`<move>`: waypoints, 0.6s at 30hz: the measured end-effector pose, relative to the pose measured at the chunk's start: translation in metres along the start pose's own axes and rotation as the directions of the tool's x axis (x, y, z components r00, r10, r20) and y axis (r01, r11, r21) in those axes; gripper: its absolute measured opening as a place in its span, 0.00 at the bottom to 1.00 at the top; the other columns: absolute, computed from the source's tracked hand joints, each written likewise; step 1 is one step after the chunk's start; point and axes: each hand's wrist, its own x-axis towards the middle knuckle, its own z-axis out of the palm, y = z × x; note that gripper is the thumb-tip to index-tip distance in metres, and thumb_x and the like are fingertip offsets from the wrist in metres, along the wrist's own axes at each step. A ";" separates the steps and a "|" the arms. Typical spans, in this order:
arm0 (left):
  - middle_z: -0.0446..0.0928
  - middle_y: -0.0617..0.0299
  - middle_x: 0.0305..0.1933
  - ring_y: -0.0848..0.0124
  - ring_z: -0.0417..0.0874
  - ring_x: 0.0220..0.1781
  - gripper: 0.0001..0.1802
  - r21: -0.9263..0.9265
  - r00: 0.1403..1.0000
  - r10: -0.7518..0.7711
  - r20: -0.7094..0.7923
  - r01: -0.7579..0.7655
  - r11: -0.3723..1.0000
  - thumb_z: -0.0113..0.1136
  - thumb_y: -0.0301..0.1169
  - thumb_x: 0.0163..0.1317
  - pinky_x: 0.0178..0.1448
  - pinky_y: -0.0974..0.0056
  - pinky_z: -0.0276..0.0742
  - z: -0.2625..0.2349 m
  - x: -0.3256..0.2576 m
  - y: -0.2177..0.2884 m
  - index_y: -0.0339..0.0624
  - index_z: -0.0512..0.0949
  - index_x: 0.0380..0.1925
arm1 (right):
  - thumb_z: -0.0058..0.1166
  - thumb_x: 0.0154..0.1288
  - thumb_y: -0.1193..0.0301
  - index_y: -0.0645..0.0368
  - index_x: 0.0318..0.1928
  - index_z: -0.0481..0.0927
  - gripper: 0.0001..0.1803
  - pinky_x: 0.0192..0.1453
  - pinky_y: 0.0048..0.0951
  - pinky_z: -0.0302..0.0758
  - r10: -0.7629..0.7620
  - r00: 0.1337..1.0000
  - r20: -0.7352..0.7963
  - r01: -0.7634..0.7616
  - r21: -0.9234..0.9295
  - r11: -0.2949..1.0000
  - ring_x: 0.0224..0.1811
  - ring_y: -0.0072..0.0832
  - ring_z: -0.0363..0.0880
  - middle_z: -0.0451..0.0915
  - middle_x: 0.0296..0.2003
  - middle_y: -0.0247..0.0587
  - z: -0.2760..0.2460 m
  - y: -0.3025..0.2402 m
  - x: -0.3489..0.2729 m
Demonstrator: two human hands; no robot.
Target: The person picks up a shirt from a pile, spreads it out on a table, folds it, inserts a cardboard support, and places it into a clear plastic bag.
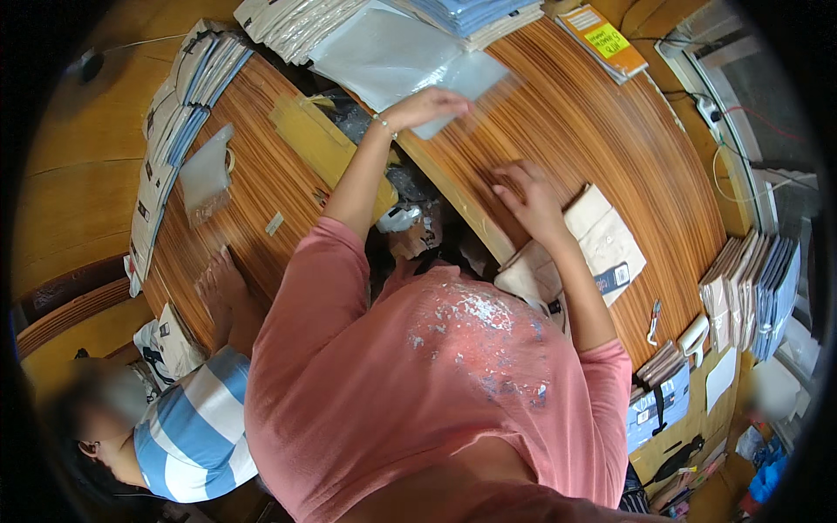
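My left hand [427, 108] reaches over the far part of the striped wooden table [567, 113], its fingers closed on a clear plastic bag [478, 80]. That bag is blurred at its right edge and lies by a stack of clear plastic bags [379, 52]. Nearer to me, my right hand [534, 199] hovers low over the tabletop, fingers curved and apart, with nothing in them. A folded cream garment [597, 228] with a dark blue tag lies beside and under my right forearm, which hides part of it.
Stacked packed garments [305, 30] stand along the far edge, and a long row [166, 139] lines the left. An orange book [602, 42] lies far right. More folded garments [750, 292] sit at right. Another person [196, 418] sits left, one hand [222, 281] on the table.
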 end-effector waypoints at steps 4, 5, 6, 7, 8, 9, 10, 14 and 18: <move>0.76 0.57 0.51 0.61 0.76 0.50 0.21 0.714 0.710 0.453 -0.540 0.101 0.693 0.62 0.35 0.54 0.59 0.63 0.67 -0.054 0.002 -0.024 0.49 0.76 0.51 | 0.54 0.56 0.71 0.61 0.44 0.76 0.14 0.55 0.40 0.67 -0.153 0.988 -0.002 0.153 -0.049 0.987 0.51 0.47 0.69 0.71 0.48 0.52 0.045 -0.011 0.072; 0.77 0.56 0.48 0.60 0.76 0.49 0.20 0.709 0.759 0.379 -0.529 0.151 0.688 0.62 0.34 0.53 0.57 0.63 0.68 -0.063 0.003 -0.033 0.48 0.77 0.48 | 0.54 0.57 0.70 0.61 0.44 0.76 0.14 0.56 0.40 0.67 -0.187 0.982 -0.024 0.185 -0.063 0.981 0.51 0.47 0.68 0.71 0.49 0.52 0.057 -0.012 0.089; 0.78 0.56 0.46 0.59 0.77 0.47 0.19 0.709 0.802 0.305 -0.514 0.197 0.677 0.63 0.33 0.51 0.55 0.63 0.70 -0.071 0.005 -0.039 0.47 0.79 0.45 | 0.53 0.57 0.70 0.61 0.45 0.76 0.14 0.56 0.40 0.67 -0.220 0.974 -0.051 0.216 -0.081 0.973 0.52 0.46 0.68 0.70 0.50 0.51 0.067 -0.014 0.108; 0.79 0.56 0.43 0.60 0.78 0.45 0.16 0.611 0.812 0.232 -0.536 0.183 0.770 0.63 0.32 0.51 0.53 0.63 0.71 -0.077 0.006 -0.044 0.45 0.79 0.43 | 0.53 0.58 0.69 0.60 0.45 0.76 0.14 0.56 0.40 0.66 -0.254 0.964 -0.077 0.246 -0.100 0.964 0.53 0.46 0.68 0.70 0.51 0.51 0.075 -0.015 0.126; 0.80 0.57 0.41 0.61 0.78 0.43 0.14 0.503 0.822 0.155 -0.548 0.176 0.846 0.64 0.31 0.51 0.50 0.64 0.72 -0.085 0.007 -0.049 0.43 0.79 0.40 | 0.53 0.58 0.68 0.60 0.46 0.75 0.16 0.57 0.41 0.66 -0.273 0.957 -0.096 0.261 -0.126 0.957 0.54 0.46 0.67 0.69 0.51 0.50 0.085 -0.014 0.146; 0.80 0.57 0.38 0.62 0.79 0.41 0.12 0.386 0.835 0.075 -0.545 0.170 0.907 0.64 0.30 0.51 0.48 0.64 0.73 -0.090 0.007 -0.050 0.42 0.80 0.37 | 0.52 0.59 0.66 0.59 0.47 0.75 0.17 0.57 0.42 0.65 -0.289 0.950 -0.115 0.271 -0.150 0.951 0.55 0.45 0.66 0.69 0.52 0.50 0.095 -0.012 0.162; 0.80 0.56 0.38 0.61 0.80 0.40 0.11 0.362 0.793 0.119 -0.597 0.133 0.923 0.63 0.32 0.52 0.45 0.63 0.73 -0.095 0.008 -0.050 0.41 0.79 0.35 | 0.52 0.59 0.65 0.59 0.48 0.75 0.18 0.58 0.42 0.65 -0.305 0.943 -0.134 0.280 -0.175 0.944 0.56 0.45 0.66 0.69 0.53 0.49 0.102 -0.008 0.176; 0.80 0.54 0.33 0.57 0.80 0.37 0.09 0.264 0.610 0.227 -0.759 -0.029 0.964 0.61 0.34 0.55 0.39 0.61 0.74 -0.102 0.004 -0.042 0.41 0.78 0.31 | 0.46 0.63 0.53 0.53 0.57 0.71 0.25 0.64 0.49 0.57 -0.172 0.985 -0.031 0.150 -0.352 0.924 0.62 0.43 0.62 0.66 0.58 0.47 0.130 0.020 0.211; 0.79 0.56 0.28 0.56 0.79 0.33 0.06 0.288 0.382 0.315 -0.869 -0.129 0.949 0.60 0.30 0.55 0.37 0.60 0.74 -0.107 -0.012 -0.004 0.40 0.76 0.30 | 0.39 0.65 0.46 0.48 0.61 0.67 0.29 0.68 0.53 0.49 -0.119 0.992 0.038 0.123 -0.457 0.881 0.65 0.43 0.58 0.65 0.60 0.47 0.147 0.029 0.217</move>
